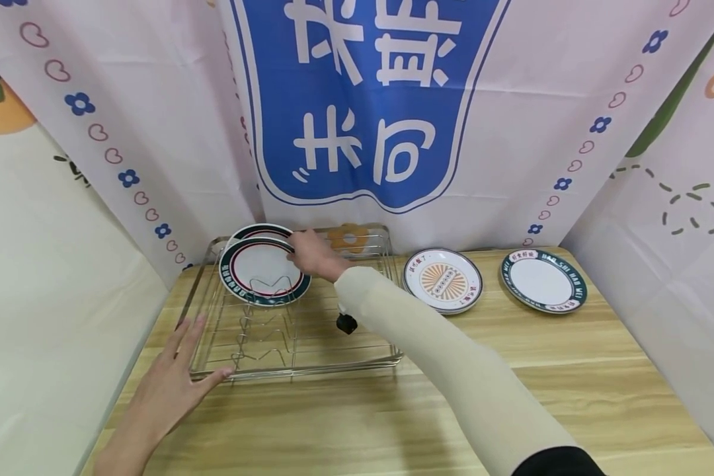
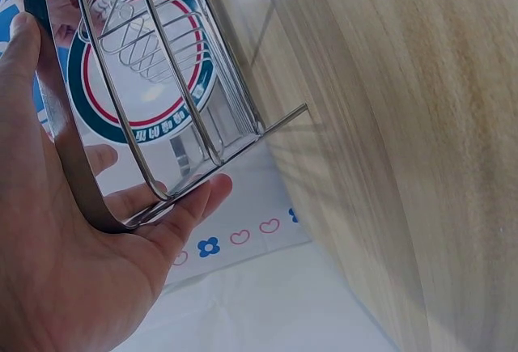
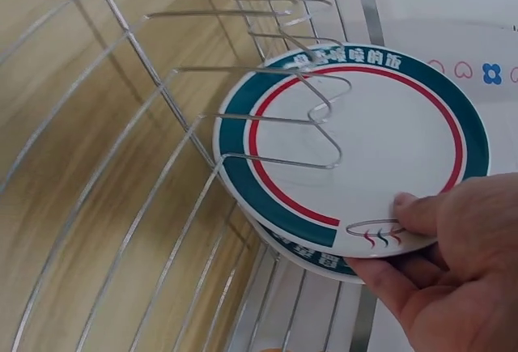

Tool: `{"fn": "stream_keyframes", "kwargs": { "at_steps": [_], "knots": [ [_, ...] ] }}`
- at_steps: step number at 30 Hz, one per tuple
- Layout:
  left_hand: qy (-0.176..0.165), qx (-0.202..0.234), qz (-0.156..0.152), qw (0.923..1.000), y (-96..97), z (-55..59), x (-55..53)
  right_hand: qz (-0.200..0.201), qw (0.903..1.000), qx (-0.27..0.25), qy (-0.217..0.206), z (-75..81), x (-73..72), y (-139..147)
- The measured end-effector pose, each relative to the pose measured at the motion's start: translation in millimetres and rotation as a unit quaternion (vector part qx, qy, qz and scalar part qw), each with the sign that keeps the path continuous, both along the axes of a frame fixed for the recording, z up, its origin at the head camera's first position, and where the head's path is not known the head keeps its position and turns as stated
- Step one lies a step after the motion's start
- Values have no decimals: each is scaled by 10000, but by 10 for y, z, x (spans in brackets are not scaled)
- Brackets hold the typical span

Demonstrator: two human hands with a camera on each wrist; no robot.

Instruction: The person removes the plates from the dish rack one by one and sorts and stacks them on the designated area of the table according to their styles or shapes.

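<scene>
My right hand (image 1: 314,254) pinches the right edge of a white plate (image 1: 262,268) with a green rim and a red ring. In the right wrist view the thumb lies on the plate's face and the fingers are behind its rim. The plate leans among the wire dividers of a metal dish rack (image 1: 333,363). Behind it is a second green-rimmed plate (image 1: 260,230), mostly hidden. My left hand (image 1: 169,390) rests at the rack's front left corner, fingers spread and fairly straight along the frame, as the left wrist view (image 2: 105,263) shows.
Right of the rack lies a small stack of white plates with an orange sunburst (image 1: 443,281). Farther right is another green-rimmed plate (image 1: 543,281). All stand on a wooden table (image 1: 512,370) against a printed curtain (image 1: 500,165). A small black object (image 1: 346,323) shows below the right sleeve.
</scene>
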State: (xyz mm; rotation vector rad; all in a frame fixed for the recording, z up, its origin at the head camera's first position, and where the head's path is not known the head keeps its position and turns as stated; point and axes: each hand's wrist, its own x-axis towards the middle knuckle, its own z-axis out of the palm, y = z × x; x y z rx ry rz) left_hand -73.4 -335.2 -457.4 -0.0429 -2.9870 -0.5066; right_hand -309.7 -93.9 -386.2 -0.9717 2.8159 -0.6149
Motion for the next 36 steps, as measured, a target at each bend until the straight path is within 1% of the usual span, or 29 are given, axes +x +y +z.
{"fn": "stream_keyframes", "kwargs": {
  "at_steps": [4,7,13,17,27,32,36],
  "knots": [
    [-45,8,8,10000,0,-16,2,-62,9997,72,233,-35,39,10],
    [-64,-12,6,10000,-3,-26,-5,-73,9994,10,324,-64,57,23],
    [27,-27,-43,10000,-4,-21,-31,-140,9987,-279,393,-133,30,58],
    [46,-6,-33,10000,4,-16,-26,-129,9979,-514,381,-136,19,112],
    [-188,47,38,9998,0,-33,3,-172,9912,-1250,402,26,83,369],
    [-211,29,50,9998,-1,-25,0,-270,9849,-1632,505,171,84,552],
    [-209,6,37,9998,-1,-7,-9,-325,9790,-1904,656,312,98,770]
  ]
}}
